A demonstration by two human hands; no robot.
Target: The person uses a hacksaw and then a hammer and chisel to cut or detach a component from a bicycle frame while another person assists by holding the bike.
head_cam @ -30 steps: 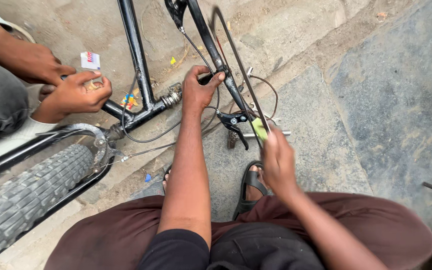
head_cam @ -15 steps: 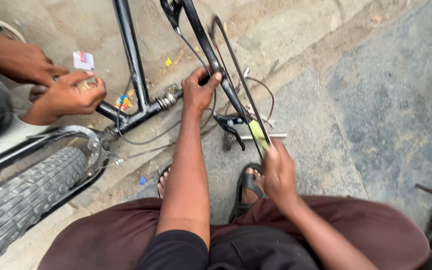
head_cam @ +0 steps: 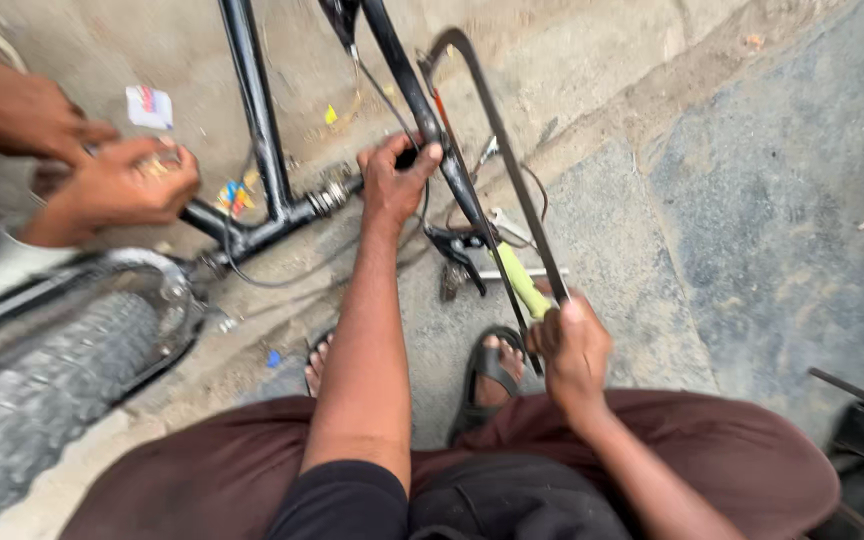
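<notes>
The ground was rough concrete (head_cam: 592,60), dusty and cracked, with a darker patch to the right and bits of coloured litter near the bicycle.

A black bicycle frame (head_cam: 252,130) lay across it, and one of its tubes (head_cam: 407,85) ran down from the top of the view toward the person. Against that tube stood a hacksaw (head_cam: 497,160), its bow arching up and its long axis slanting from upper left to lower right, roughly in line with the tube. The right hand (head_cam: 572,345) was closed around the saw's yellow-green handle (head_cam: 522,280) at the lower end, so the blade lay up and away from that grip. The left hand (head_cam: 397,180) was wrapped tight on the tube beside the blade and was the nearer of the two to the cut.

Beyond these, sandalled feet (head_cam: 492,365) rested under brown trousers (head_cam: 742,450), a knobbly tyre (head_cam: 42,390) filled the lower left, and another person's hands (head_cam: 117,185) worked together at the frame's far left, fingers bunched on something too small to tell.

Compared with half a second earlier, the right hand had drawn back toward the body, pulling the saw along the tube, while the left hand kept its hold.
</notes>
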